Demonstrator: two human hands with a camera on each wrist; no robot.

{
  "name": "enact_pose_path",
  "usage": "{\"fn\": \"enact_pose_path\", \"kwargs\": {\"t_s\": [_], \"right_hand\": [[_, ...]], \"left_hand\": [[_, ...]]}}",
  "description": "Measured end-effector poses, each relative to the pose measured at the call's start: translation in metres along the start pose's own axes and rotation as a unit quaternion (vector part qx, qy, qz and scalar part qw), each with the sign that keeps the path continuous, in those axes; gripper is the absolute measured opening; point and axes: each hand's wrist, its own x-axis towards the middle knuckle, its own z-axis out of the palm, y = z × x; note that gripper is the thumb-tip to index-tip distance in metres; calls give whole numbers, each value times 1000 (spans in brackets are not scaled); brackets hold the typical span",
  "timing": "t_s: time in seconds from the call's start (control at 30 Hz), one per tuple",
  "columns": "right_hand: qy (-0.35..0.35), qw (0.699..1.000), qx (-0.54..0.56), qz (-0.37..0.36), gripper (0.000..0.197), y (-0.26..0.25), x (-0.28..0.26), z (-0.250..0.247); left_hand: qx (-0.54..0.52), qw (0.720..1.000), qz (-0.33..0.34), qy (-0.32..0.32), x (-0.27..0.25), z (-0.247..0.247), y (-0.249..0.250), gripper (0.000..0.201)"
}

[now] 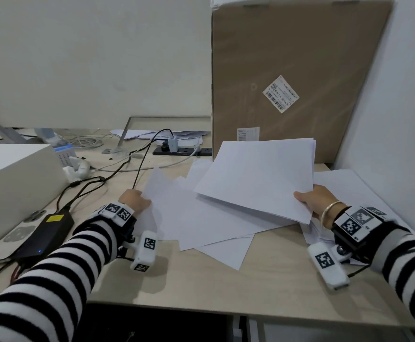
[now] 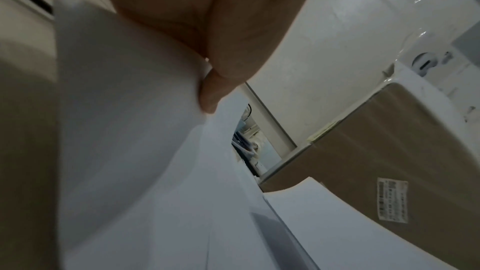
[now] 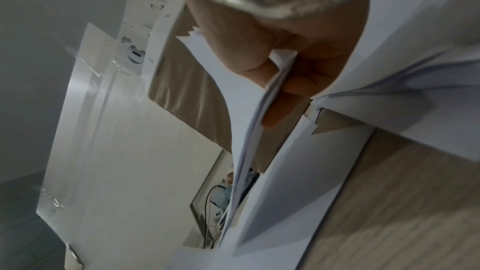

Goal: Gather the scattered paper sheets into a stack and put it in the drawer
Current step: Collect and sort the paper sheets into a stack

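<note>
right hand (image 1: 311, 199): pinching thick white paper bundle (image 1: 258, 178), lifted so loose sheets slide under
left hand (image 1: 135, 199): gripping loose white sheet (image 1: 176, 208) edge, pulling it in off the pale wood bench (image 1: 263, 287)

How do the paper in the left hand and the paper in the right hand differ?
The right hand grips a stack of sheets lifted off the desk; the left hand pinches what looks like a single sheet, raised at its left edge. The stack lies over the scattered sheets; the single sheet is among them. Both are plain white.
</note>
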Motion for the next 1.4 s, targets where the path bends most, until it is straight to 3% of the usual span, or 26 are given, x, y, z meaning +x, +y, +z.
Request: {"fn": "enact_pose_path", "kwargs": {"t_s": [0.13, 0.23, 0.33, 0.43, 0.53, 0.73, 0.9, 1.03, 1.1, 1.3, 1.4], "right_hand": [[-4, 1000, 4, -2, 35, -4, -13, 0], [-9, 1000, -3, -8, 37, -7, -23, -1], [-16, 1000, -16, -13, 37, -11, -33, -3], [-18, 999, -34, -20, 37, -13, -42, -7], [-18, 999, -30, -23, 36, -11, -46, -9], [-16, 999, -18, -30, 39, -3, -52, -17], [-30, 999, -13, -29, 41, 1, -50, -28], [-98, 995, -20, -29, 45, -2, -48, -27], [-136, 987, -74, -36, 44, -6, -48, -18], [-193, 950, -239, -57, 50, -12, -34, 21], [-184, 934, -297, -69, 49, -7, -32, 37]], "left_hand": [[36, 996, -36, -79, -13, -7, -19, 43], [-17, 992, -40, -121, -21, -3, -32, 35], [-73, 989, -47, -120, -38, -2, -33, 42], [-62, 987, -53, -138, -52, -3, -33, 43], [-95, 984, -11, -148, -54, -3, -35, 26], [-143, 986, 8, -82, -62, 3, -33, 14], [-119, 990, 14, -69, -67, 5, -33, 33], [-100, 989, 21, -103, -64, 6, -38, 45], [-114, 988, 12, -105, -61, 8, -39, 52], [-311, 929, -60, -192, -35, 17, -51, 75], [-348, 892, -82, -276, -48, 9, -42, 64]]}}
